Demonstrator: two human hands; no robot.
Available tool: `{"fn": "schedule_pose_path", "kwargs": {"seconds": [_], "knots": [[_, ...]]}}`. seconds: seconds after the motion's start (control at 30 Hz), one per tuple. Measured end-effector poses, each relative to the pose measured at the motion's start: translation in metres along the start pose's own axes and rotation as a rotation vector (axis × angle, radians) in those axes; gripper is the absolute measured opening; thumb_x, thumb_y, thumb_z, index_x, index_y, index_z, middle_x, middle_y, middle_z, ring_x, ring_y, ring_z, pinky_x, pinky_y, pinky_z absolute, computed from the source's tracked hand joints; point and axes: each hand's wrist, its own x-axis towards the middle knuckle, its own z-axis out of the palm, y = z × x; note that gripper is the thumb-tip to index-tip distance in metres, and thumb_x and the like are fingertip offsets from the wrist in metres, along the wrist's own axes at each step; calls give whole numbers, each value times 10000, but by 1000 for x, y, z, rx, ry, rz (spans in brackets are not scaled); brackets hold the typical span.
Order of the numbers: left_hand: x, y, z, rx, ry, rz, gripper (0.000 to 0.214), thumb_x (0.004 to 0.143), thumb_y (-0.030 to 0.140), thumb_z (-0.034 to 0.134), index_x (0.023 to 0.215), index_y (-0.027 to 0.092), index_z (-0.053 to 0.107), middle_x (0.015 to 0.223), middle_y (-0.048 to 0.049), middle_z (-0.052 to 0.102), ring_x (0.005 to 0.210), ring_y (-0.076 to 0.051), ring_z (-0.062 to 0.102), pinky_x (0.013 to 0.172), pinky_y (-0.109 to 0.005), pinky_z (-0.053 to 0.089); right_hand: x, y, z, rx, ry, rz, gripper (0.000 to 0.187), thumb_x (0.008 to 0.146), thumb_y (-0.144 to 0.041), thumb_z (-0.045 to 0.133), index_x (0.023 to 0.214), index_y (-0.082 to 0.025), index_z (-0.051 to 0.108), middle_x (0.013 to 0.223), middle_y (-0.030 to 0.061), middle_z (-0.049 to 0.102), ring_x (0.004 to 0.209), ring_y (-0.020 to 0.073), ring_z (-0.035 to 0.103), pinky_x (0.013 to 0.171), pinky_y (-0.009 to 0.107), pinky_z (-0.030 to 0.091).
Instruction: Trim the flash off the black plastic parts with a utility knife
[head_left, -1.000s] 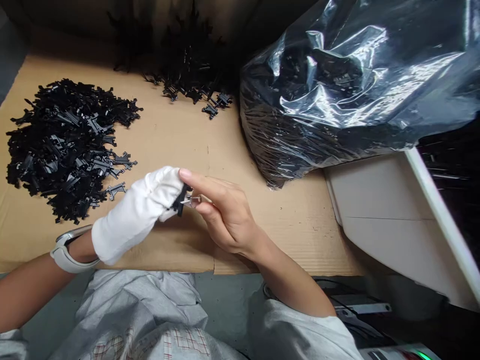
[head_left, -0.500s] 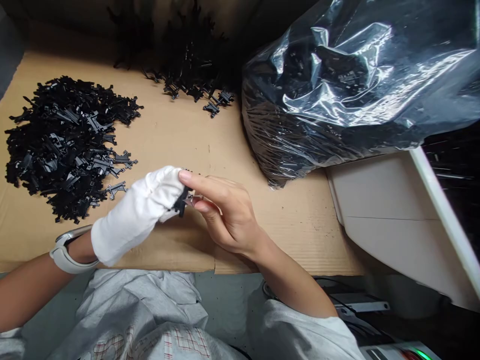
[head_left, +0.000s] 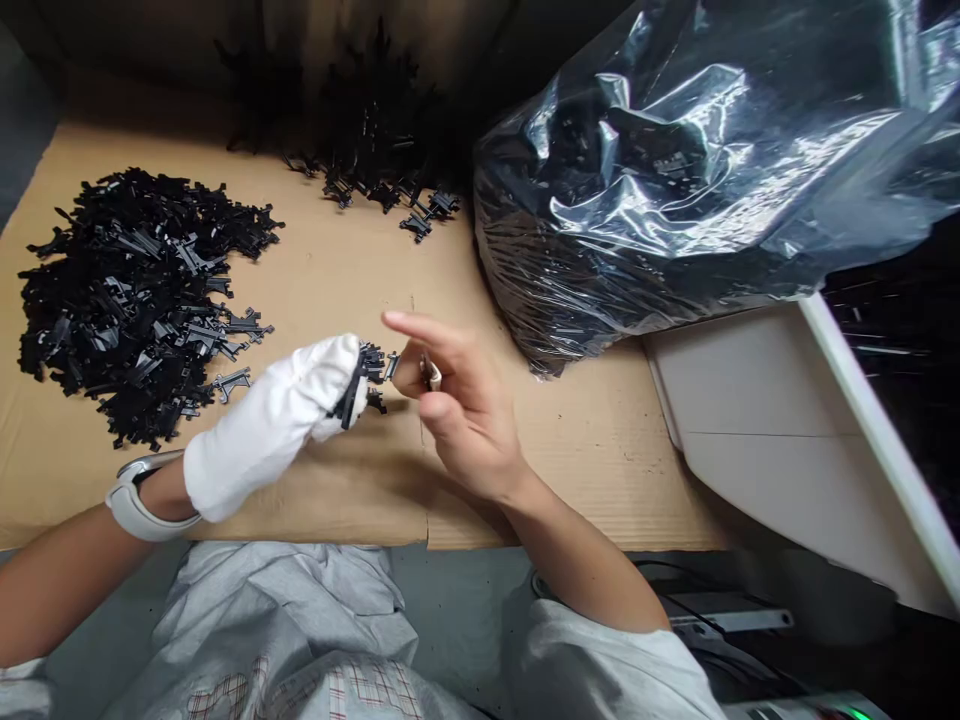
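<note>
My left hand (head_left: 281, 420), in a white glove, is closed on a black plastic piece (head_left: 349, 400) that sticks out past its fingers. Just beyond the glove, more small black plastic parts (head_left: 373, 360) show; whether they are held or lie on the cardboard I cannot tell. My right hand (head_left: 469, 410) is bare and apart from the left, to its right. Its index finger points out and its thumb is spread, while the other fingers curl around a small flat pale-edged piece (head_left: 430, 373). What that piece is, mostly hidden, I cannot make out.
Cardboard (head_left: 337, 270) covers the table. On the left is a big heap of black plastic parts (head_left: 142, 300), with another pile (head_left: 382, 140) at the dark back. A bulky black plastic bag (head_left: 637, 200) takes up the right back, beside a pale box flap (head_left: 757, 410).
My right hand has drawn away to the right from the left hand, and its index finger and thumb have opened. The gloved hand still grips the black piece, now more exposed.
</note>
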Motion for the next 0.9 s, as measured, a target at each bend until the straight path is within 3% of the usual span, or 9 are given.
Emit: {"fn": "schedule_pose_path", "kwargs": {"seconds": [0.1, 0.23, 0.33, 0.4, 0.57, 0.63, 0.77, 0.9], "knots": [[2, 4, 1, -127, -110, 43, 194, 847, 160, 490, 674, 221, 425, 611, 46, 449, 591, -105, 424, 660, -257, 455, 4, -5, 7, 104, 20, 159, 346, 882, -540, 630, 1034, -233, 675, 642, -46, 469, 547, 93, 396, 498, 242, 358], [3, 10, 9, -521, -234, -268, 317, 952, 338, 392, 659, 230, 341, 528, 88, 305, 477, -77, 245, 498, -251, 296, 7, -12, 14, 251, 38, 339, 346, 766, -527, 761, 852, -213, 645, 583, -64, 456, 513, 84, 388, 475, 238, 336], [5, 12, 13, -660, -220, -354, 377, 898, 487, 517, 672, 221, 373, 550, 88, 319, 493, -67, 245, 490, -240, 267, 8, -15, 13, 285, 44, 385, 355, 727, -503, 801, 795, -201, 628, 613, -49, 543, 519, 79, 437, 479, 229, 367], [7, 13, 13, -604, -175, -349, 416, 869, 524, 562, 651, 215, 389, 558, 74, 354, 513, -70, 277, 500, -237, 290, 9, -17, 9, 287, 52, 363, 364, 729, -507, 797, 756, -191, 618, 623, -43, 578, 525, 74, 467, 488, 219, 387], [10, 13, 6, -300, 28, -369, 467, 987, 506, 323, 657, 208, 467, 537, 49, 411, 497, -89, 354, 524, -227, 376, 11, -17, -5, 125, 8, 309, 398, 756, -554, 752, 718, -176, 634, 616, -27, 609, 516, 72, 461, 458, 210, 362], [9, 12, 3, -206, 45, -338, 465, 1001, 464, 287, 675, 210, 502, 530, 48, 434, 489, -93, 396, 546, -219, 421, 11, -18, -8, 56, -27, 323, 402, 774, -557, 733, 716, -169, 643, 618, -20, 615, 503, 70, 437, 443, 215, 337], [8, 10, 2, -168, -34, -223, 285, 931, 301, 403, 673, 218, 491, 610, 29, 542, 542, -99, 497, 580, -211, 476, 11, -19, -10, -6, -49, 339, 373, 812, -510, 713, 700, -164, 632, 585, -28, 577, 488, 67, 410, 430, 217, 321], [11, 12, 2, -123, 52, -221, 181, 855, 221, 463, 675, 230, 473, 516, 59, 465, 478, -96, 467, 497, -197, 439, 5, -15, -6, 13, 75, 248, 397, 856, -570, 641, 818, -176, 620, 582, -54, 504, 501, 72, 427, 450, 211, 361]]}}
